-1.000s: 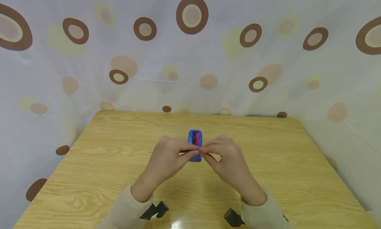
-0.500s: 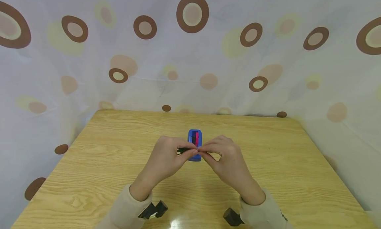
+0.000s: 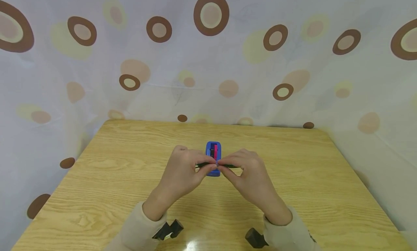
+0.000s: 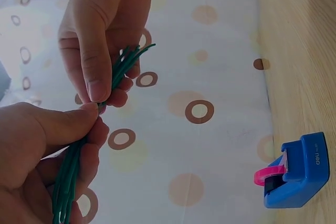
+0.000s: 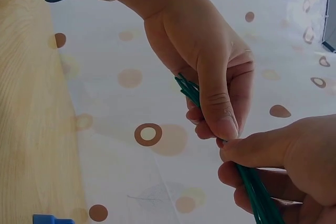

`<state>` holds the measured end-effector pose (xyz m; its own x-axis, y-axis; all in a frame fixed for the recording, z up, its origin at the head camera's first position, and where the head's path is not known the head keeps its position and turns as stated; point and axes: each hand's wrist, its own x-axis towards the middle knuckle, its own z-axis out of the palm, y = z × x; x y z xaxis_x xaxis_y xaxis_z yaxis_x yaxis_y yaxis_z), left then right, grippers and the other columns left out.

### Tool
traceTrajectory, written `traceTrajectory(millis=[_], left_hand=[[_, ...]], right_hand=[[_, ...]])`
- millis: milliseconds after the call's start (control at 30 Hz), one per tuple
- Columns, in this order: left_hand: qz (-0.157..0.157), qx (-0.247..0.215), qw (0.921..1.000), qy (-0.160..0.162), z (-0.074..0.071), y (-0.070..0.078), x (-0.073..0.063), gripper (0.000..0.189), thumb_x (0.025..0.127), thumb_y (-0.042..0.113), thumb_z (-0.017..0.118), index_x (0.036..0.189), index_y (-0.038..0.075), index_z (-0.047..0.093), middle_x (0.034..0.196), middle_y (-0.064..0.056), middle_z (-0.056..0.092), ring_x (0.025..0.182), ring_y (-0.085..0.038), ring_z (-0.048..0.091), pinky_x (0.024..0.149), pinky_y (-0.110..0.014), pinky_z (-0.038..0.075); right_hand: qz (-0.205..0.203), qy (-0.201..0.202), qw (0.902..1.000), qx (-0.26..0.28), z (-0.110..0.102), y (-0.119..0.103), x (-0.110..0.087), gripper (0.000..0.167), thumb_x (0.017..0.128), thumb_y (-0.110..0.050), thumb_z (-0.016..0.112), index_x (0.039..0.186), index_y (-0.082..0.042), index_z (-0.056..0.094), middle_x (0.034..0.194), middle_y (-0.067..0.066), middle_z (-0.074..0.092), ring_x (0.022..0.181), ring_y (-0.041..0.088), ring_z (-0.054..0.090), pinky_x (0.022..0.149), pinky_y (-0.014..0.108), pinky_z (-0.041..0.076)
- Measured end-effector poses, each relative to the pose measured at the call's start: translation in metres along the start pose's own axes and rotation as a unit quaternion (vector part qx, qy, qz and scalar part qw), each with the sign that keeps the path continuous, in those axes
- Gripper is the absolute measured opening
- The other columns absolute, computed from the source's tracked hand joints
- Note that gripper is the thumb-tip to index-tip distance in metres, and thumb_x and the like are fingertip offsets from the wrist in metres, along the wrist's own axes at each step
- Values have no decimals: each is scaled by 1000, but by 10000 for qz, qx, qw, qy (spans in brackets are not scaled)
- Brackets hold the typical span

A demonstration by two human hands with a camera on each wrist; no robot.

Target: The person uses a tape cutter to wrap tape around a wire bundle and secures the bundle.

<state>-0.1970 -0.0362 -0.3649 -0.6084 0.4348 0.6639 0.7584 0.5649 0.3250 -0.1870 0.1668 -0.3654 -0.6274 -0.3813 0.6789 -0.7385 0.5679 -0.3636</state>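
In the left wrist view a bundle of thin green strands (image 4: 66, 179) runs through both hands. My left hand (image 3: 184, 167) pinches it between thumb and fingers near its middle. The right hand (image 3: 250, 170) pinches it right beside, thumb tips meeting, and short loose ends (image 5: 189, 89) fan out past its fingers. The spot where the fingertips meet covers the middle of the bundle. Beyond the hands on the table stands a blue tape dispenser (image 4: 310, 174) with a pink roll (image 4: 269, 173), partly hidden by the hands in the head view.
The wooden table (image 3: 130, 142) carries the dispenser near its middle. A white curtain (image 3: 182, 55) with brown circles hangs behind and along both sides. Black camera mounts (image 3: 255, 238) sit at both sleeves.
The hands stay almost in place, fingertips together. A bit more of the green strands shows beside the right hand; the left fingers have shifted slightly.
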Motion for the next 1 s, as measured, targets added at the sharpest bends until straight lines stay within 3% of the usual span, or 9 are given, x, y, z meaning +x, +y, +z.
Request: traceTrajectory(millis=[300,567,767,1000], left_hand=[[436,365,9982,206,1,-1,0,9,81,24,83,86,18,81,77,11,72,65,-1,62,73,-36,36],[1054,890,9892,506,2,-1,0,13,78,26,86,83,16,80,78,8,73,68,-6,65,75,-39,38],[1107,903,9881,571,3,-2,0,14,74,23,88,82,16,80,77,8,72,67,-7,65,76,-40,39],[884,570,9930,545,5,-3,-2,12,78,25,86,84,16,80,78,9,72,68,-6,65,76,-39,37]], right_hand=[[259,-236,9993,129,-5,-1,0,14,79,-11,85,91,-12,80,87,-9,73,81,7,64,75,36,48],[662,-674,9929,724,-11,-2,0,13,84,-9,80,96,-12,79,91,-10,72,86,8,63,68,31,53],[1076,-947,9844,1023,-12,-2,-1,12,87,-10,76,99,-11,78,96,-7,73,89,9,67,75,30,56],[1006,-781,9857,1099,-8,1,0,9,86,-7,77,95,-10,78,92,-6,73,84,9,68,74,38,57]])
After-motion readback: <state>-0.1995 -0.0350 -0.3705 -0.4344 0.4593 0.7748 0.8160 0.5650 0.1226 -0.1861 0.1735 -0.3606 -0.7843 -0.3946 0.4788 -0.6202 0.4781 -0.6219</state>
